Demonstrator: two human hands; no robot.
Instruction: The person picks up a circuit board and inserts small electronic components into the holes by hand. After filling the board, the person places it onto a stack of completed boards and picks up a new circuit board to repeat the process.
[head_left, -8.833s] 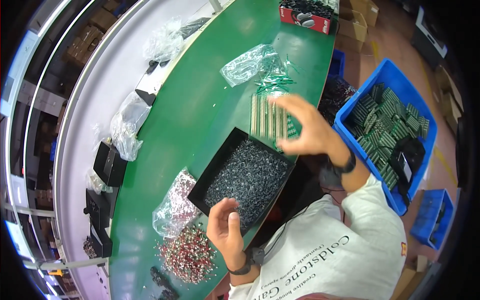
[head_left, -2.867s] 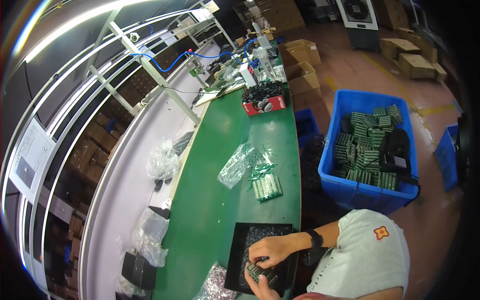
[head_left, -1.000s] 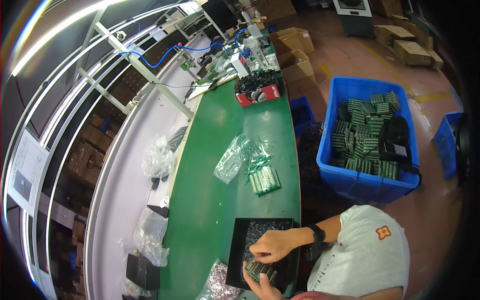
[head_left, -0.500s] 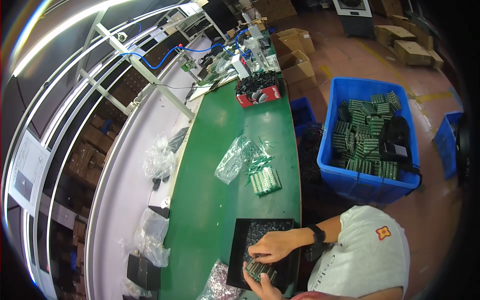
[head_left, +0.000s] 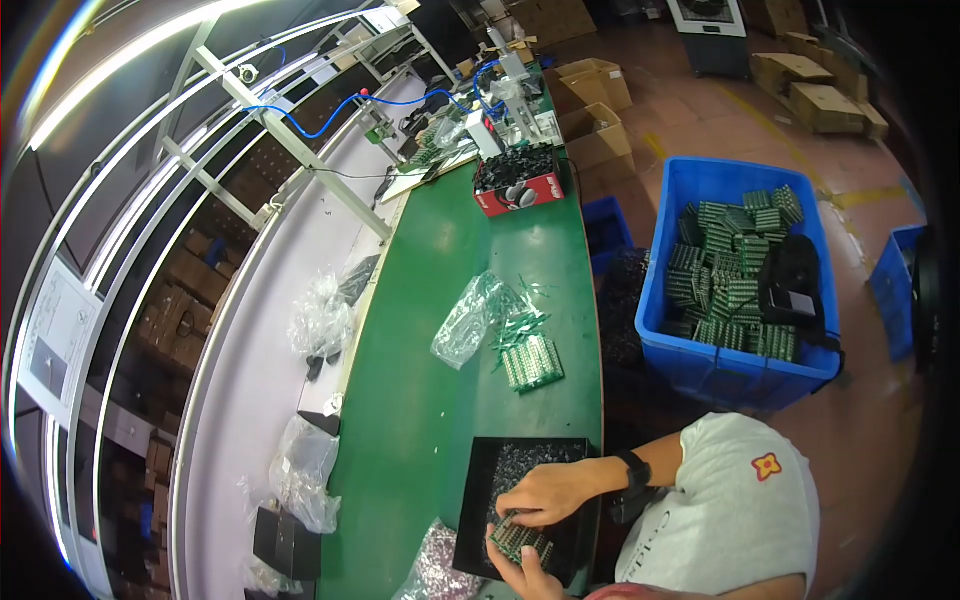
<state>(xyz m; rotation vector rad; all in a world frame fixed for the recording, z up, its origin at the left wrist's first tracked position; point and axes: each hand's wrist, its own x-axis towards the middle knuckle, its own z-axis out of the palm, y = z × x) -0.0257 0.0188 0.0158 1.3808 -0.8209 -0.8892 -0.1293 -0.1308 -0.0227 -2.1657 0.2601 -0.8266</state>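
My left hand (head_left: pixel 532 578), at the lower edge, holds a green circuit board panel (head_left: pixel 522 541) with rows of small pale parts, fingers under its edge and thumb beside it. Over the panel's upper edge, my right hand (head_left: pixel 548 494) has its fingers pinched together. Whatever is between those fingertips is too small to make out. A dark strap is on the right wrist. Beneath both hands lies a black tray (head_left: pixel 478 500) holding many small dark parts (head_left: pixel 520 458). Farther up the green bench, a stack of similar panels (head_left: pixel 533 364) sits beside loose green strips (head_left: pixel 520 322).
A clear plastic bag (head_left: pixel 466 325) lies left of the stack. Near the tray is a bag of pinkish small parts (head_left: pixel 440 568). A red box of black parts (head_left: pixel 517 190) stands farther along the bench. Right of it, a blue bin (head_left: pixel 655 330) holds many green panels.
Both hands keep almost the same place over the tray, the panel still in the left one. The whole view has shifted very slightly.
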